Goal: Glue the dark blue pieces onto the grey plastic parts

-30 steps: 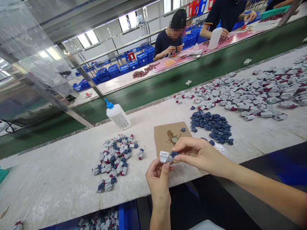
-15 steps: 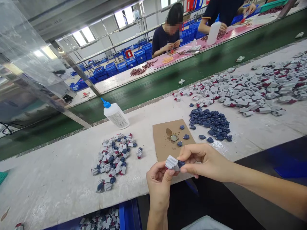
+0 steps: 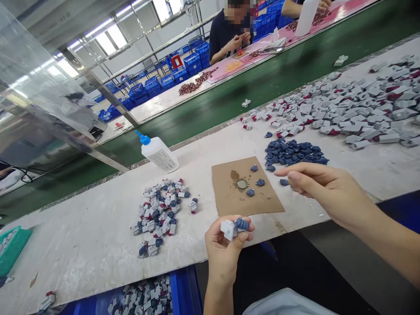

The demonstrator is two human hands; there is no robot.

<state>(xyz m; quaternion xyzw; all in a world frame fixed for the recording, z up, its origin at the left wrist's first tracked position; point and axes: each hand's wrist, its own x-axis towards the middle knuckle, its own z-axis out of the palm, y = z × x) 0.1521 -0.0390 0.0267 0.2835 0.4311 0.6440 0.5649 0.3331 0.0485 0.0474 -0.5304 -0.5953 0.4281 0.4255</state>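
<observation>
L hand (image 3: 222, 253) grips grey-blue pc (image 3: 242, 224); R hand (image 3: 330, 192) (nearer, fingers parted) has loose blue pc (image 3: 284, 182) at 9 o'clock, contact unclear.

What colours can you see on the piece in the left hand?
The piece shows light grey and dark blue, in the head view.

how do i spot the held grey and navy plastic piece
On the white worktable, find the brown cardboard sheet. Below it in the picture, the person's left hand holds the piece. Unlike the three navy plastic parts on the sheet, it has a blocky grey body.
</observation>
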